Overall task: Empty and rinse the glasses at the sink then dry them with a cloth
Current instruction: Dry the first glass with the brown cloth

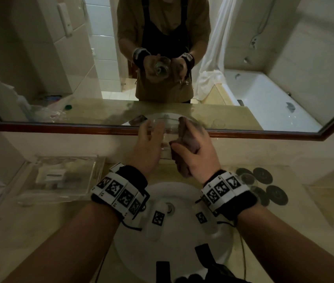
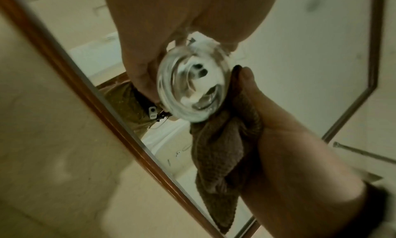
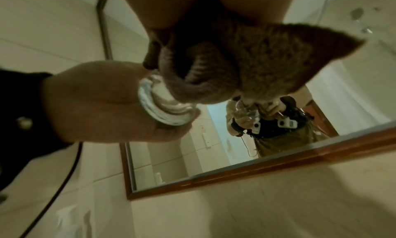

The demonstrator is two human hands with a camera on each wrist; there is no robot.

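While the glass (image 1: pixel 165 137) is up in front of the mirror (image 1: pixel 39 58), above the back of the sink (image 1: pixel 172 231), the left hand (image 1: pixel 148 148) wraps round its wall with curled fingers and the right hand (image 1: pixel 197 150) bunches the brown cloth (image 1: pixel 186 137) against its other side, thumb pinching the fabric. From the left wrist view the thick round base of the glass (image 2: pixel 193 82) faces the camera, so it lies roughly on its side between the two hands, with the cloth (image 2: pixel 222 157) hanging in a loose tail beneath the right palm. I judge the glass to be stiff, fairly heavy at the base, brittle, and likely slick if rinse water clings to it; the safest hold is around the wall near the heavy bottom, which is about where the left palm sits. The cloth (image 3: pixel 235 69) is soft and will fold into whatever shape the fingers give it, so it can be pushed inside the rim or wrapped round the outside. Both forearms reach forward side by side, wrists level, hands nearly touching. A slip here would drop the glass onto the hard counter or basin, so the left grip should stay firm while the right one rubs
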